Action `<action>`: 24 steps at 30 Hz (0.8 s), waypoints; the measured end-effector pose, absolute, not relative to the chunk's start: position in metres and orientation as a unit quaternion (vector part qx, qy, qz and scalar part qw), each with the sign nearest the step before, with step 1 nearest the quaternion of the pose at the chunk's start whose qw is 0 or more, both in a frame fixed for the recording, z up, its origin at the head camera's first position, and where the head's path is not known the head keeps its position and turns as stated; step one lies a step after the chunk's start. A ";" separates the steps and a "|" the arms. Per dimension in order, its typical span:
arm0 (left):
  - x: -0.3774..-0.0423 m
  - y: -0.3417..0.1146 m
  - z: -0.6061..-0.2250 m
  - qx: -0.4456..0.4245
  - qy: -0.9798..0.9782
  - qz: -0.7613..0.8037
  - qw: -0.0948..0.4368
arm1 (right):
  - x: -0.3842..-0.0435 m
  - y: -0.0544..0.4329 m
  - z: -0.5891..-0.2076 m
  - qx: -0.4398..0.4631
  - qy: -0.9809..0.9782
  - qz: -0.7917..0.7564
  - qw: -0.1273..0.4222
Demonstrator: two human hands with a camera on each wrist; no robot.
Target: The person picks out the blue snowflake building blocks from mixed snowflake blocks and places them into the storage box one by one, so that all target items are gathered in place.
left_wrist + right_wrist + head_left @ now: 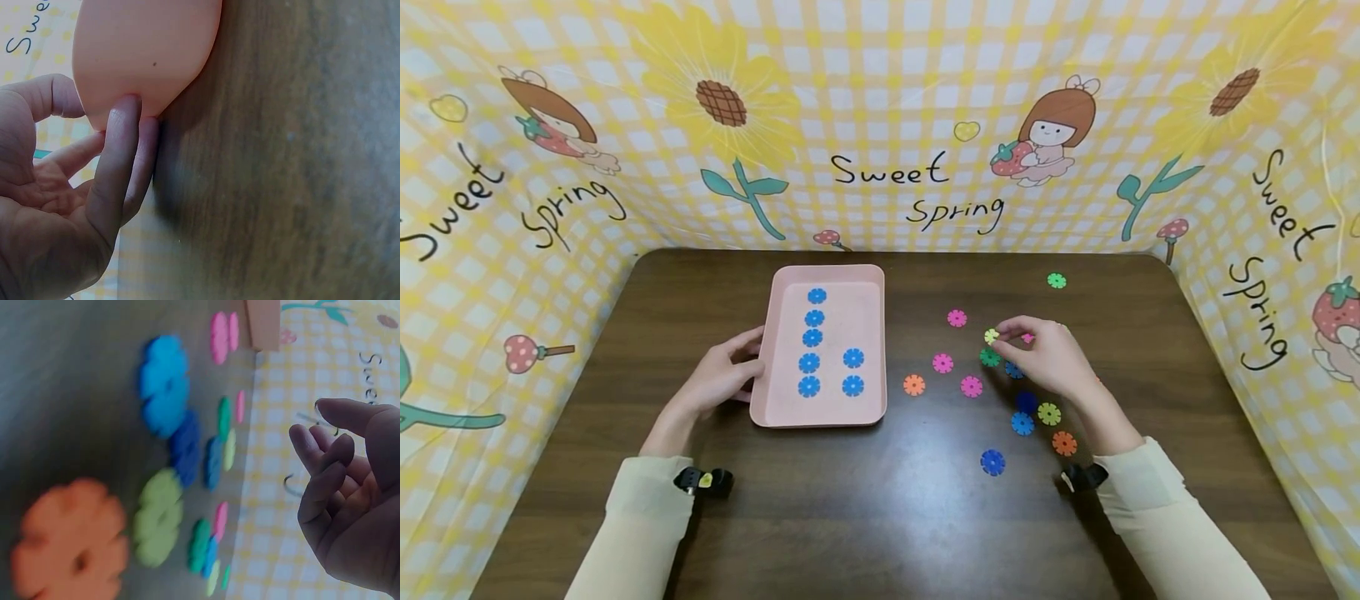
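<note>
My left hand [722, 372] grips the left side of a pink tray [831, 412]. In the left wrist view, its fingers lie against the outer wall and the thumb meets the rim. Several blue snowflake discs [808, 363] lie in two columns in the tray. My right hand [1045, 354] hovers above loose discs, thumb and fingertips apart, nothing visible between them in the right wrist view. From the head, its fingertips overlap a pale yellow disc [989, 335]; the right wrist view has that yellow disc [229, 450] on the table, beside a green disc [224, 419].
Several pink, orange and blue discs lie right of the tray, such as a pink disc [943, 363], an orange disc [913, 384] and a dark blue disc [992, 462]. A bright green disc [1057, 281] lies far back. Patterned cloth [880, 100] walls the brown table [865, 517].
</note>
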State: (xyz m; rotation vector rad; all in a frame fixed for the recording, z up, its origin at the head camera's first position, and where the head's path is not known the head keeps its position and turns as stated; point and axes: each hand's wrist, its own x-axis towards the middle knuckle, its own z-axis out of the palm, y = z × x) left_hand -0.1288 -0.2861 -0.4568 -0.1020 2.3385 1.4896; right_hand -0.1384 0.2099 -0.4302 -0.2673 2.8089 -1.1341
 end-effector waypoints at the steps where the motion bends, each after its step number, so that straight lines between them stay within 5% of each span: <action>1: -0.129 -0.286 -0.457 -0.036 0.829 0.528 0.183 | -0.137 0.213 -0.432 -0.083 0.923 -0.371 0.056; 24: -0.128 -0.286 -0.457 -0.040 0.828 0.529 0.184 | -0.128 0.244 -0.453 -0.099 0.943 -0.295 0.115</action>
